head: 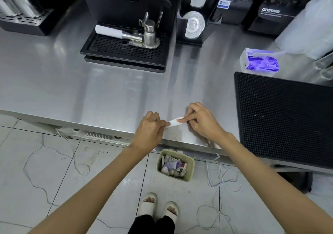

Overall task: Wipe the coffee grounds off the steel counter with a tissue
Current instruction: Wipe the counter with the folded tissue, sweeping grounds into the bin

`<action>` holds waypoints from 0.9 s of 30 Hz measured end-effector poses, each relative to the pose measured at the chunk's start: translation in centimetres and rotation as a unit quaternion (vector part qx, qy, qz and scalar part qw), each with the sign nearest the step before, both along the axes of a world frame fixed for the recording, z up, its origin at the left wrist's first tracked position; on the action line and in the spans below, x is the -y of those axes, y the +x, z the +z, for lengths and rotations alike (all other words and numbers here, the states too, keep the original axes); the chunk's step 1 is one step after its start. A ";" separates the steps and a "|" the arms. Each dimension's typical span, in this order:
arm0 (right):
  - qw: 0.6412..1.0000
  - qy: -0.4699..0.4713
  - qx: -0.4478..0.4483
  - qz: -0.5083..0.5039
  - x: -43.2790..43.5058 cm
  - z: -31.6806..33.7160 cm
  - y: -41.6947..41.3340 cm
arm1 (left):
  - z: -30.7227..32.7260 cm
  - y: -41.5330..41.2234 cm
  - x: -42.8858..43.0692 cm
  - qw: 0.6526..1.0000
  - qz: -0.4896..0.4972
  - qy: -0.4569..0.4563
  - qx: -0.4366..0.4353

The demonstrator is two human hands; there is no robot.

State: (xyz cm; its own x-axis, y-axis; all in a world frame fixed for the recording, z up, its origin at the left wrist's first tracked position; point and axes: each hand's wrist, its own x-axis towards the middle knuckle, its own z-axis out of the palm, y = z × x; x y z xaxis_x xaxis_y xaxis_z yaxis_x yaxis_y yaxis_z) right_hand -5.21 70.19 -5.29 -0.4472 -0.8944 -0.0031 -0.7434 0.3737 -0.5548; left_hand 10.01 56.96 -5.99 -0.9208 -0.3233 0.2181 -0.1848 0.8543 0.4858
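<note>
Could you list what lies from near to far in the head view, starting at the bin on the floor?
Bin → tissue held between left hand and right hand at the counter edge → drip tray → portafilter.

Café bar or coffee-shop prep area: steel counter (72, 89) carrying black espresso machine (124, 4), portafilter (126, 35) lying on drip tray (115, 51), grinder (273, 12), rubber bar mat (288, 118) sitting at right.

Both arms outstretched, left hand (150, 128) and right hand (201, 121) each in a fingertip pinch grip.
</note>
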 end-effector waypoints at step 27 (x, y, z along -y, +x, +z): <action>0.989 -0.040 -0.005 -0.140 -4.9 -0.4 3.0 | 0.3 -3.3 1.0 0.986 -0.160 0.034 0.044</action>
